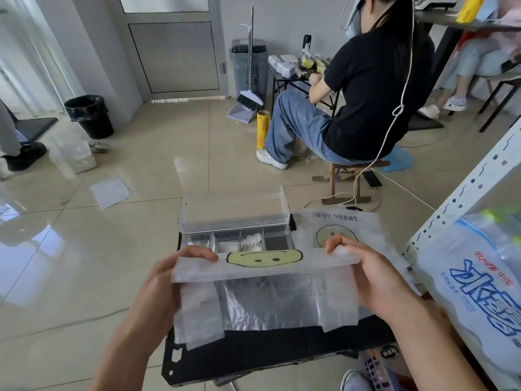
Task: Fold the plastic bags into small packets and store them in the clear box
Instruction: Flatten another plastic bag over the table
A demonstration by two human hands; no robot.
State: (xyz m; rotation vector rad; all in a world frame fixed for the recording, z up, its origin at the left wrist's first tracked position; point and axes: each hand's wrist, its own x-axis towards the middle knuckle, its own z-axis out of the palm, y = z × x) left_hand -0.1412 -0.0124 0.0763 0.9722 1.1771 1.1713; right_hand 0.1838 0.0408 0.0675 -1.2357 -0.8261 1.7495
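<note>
I hold a white plastic bag (262,266) with a yellow smiley face, folded into a long strip, above the small black table (253,354). My left hand (166,277) pinches its left end and my right hand (363,266) pinches its right end. The bag's two handles hang down below the strip. Behind the bag stands the clear box (236,221) with its lid up; several folded packets lie in its compartments. Another smiley bag (338,230) printed "THANK YOU" lies flat to the right of the box.
A silver foil sheet (270,306) covers the table under the bag. A white metal shelf (462,198) and a large blue-printed bag (476,283) stand close on the right. A person sits on a stool (346,176) ahead, with cables on the floor.
</note>
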